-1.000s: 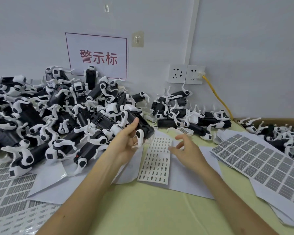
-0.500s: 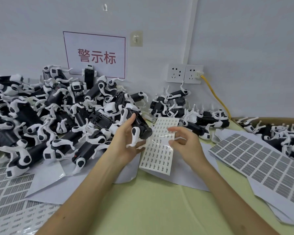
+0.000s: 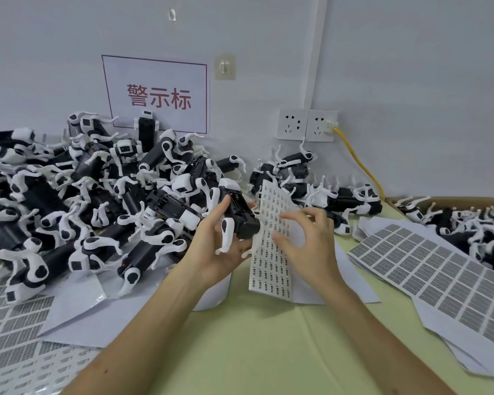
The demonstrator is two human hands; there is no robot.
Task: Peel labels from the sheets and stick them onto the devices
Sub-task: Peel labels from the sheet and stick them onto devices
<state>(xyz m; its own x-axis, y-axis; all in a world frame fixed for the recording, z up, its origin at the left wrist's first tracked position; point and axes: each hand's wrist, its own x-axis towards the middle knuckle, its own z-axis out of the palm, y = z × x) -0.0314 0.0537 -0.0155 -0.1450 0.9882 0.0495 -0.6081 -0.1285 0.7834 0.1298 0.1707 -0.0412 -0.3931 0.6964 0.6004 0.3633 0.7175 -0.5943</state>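
Two hands are busy: the left hand (image 3: pixel 220 252) is gripping a device (image 3: pixel 241 215), the right hand (image 3: pixel 308 246) is pinching the label sheet (image 3: pixel 268 269), now lifted for peeling.

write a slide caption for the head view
Left hand grips a device while right hand pinches the label sheet.

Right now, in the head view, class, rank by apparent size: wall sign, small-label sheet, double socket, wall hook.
1. wall sign
2. small-label sheet, nearer the camera, so flattered
3. double socket
4. wall hook
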